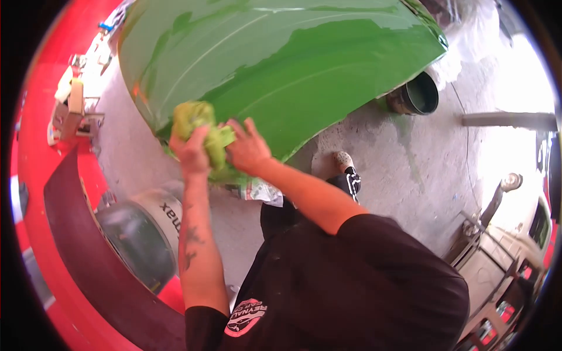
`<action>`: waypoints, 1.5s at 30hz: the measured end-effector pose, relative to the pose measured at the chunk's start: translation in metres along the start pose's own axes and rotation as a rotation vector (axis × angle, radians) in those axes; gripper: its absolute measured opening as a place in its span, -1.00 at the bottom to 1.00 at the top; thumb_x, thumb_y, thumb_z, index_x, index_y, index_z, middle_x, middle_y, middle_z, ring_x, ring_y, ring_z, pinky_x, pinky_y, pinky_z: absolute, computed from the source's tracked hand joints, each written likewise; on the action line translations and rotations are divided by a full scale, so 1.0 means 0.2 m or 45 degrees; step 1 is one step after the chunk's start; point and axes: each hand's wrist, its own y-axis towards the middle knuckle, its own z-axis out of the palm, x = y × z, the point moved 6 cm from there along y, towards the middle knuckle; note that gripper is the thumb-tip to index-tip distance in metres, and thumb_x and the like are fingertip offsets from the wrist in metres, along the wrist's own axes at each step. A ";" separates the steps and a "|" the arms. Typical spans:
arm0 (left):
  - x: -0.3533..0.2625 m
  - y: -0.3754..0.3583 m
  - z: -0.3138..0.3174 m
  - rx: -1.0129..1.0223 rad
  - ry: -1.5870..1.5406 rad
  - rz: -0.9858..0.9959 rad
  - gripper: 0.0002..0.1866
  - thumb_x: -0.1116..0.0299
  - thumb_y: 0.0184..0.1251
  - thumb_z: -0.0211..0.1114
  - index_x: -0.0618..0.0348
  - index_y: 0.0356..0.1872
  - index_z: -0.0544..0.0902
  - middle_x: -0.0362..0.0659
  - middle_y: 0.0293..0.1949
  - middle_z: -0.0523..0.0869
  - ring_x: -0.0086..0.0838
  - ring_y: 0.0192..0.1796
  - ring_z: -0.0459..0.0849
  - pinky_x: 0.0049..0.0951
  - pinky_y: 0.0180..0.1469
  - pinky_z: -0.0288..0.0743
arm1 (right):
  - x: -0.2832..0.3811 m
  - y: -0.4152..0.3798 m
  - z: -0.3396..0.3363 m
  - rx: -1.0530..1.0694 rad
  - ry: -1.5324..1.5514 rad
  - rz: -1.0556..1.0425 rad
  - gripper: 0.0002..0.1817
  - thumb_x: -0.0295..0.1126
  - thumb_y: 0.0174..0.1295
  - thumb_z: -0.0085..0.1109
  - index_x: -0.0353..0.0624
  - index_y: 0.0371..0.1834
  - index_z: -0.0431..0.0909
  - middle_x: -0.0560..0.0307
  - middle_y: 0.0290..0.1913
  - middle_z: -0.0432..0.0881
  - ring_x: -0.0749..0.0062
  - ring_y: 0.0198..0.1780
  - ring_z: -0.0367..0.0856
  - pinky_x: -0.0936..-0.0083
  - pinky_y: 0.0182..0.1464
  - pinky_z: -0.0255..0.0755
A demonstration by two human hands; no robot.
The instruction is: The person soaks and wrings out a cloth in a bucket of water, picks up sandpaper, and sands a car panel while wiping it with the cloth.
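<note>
A large glossy green car body panel (328, 64), which looks like a hood, spreads in front of me with pale reflections and streaks across it. Over its near left corner, my left hand (192, 153) grips a bunched yellow-green cloth (196, 114). Close beside it, my right hand (249, 151) has its fingers at the cloth's right edge, where a brighter flap sticks out. Those fingers look bent around the flap, though their tips are partly hidden. Below the hands, a crumpled printed plastic or paper piece (260, 192) shows under the panel's edge.
A dark bucket (422, 93) stands on the concrete floor (392, 169) beneath the panel's right side. A large drum-like container (137, 234) and a curved maroon panel (88, 245) are at left. A beige vehicle (497, 263) stands at lower right, and a bar (509, 121) at right.
</note>
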 end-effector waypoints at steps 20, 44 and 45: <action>0.43 0.38 0.49 0.436 1.960 0.010 0.13 0.08 0.01 0.49 -0.27 0.53 -0.14 -0.06 0.55 -0.32 0.16 0.47 0.04 0.30 0.30 0.16 | -0.39 -0.14 0.00 -0.047 0.194 0.329 -0.21 0.10 0.30 -0.07 -0.06 0.51 0.03 0.13 0.54 0.05 0.21 0.56 -0.09 -0.12 0.49 -0.25; 0.42 0.39 0.50 0.628 1.873 -0.219 0.26 -0.04 0.00 0.49 -0.41 0.50 -0.39 -0.04 0.50 -0.57 0.28 0.49 -0.21 0.45 0.30 0.04 | -0.46 -0.40 -0.06 -0.190 0.319 0.371 -0.18 0.15 0.31 -0.07 -0.05 0.52 -0.01 0.25 0.55 0.00 0.31 0.57 -0.14 -0.12 0.50 -0.31; 0.42 0.39 0.49 0.630 1.876 -0.238 0.25 -0.05 0.00 0.48 -0.42 0.49 -0.39 -0.05 0.50 -0.58 0.29 0.49 -0.21 0.46 0.30 0.02 | -0.50 -0.43 -0.10 -0.075 0.250 0.369 -0.19 0.16 0.31 -0.08 -0.01 0.52 -0.01 0.26 0.56 -0.02 0.32 0.57 -0.14 -0.12 0.50 -0.32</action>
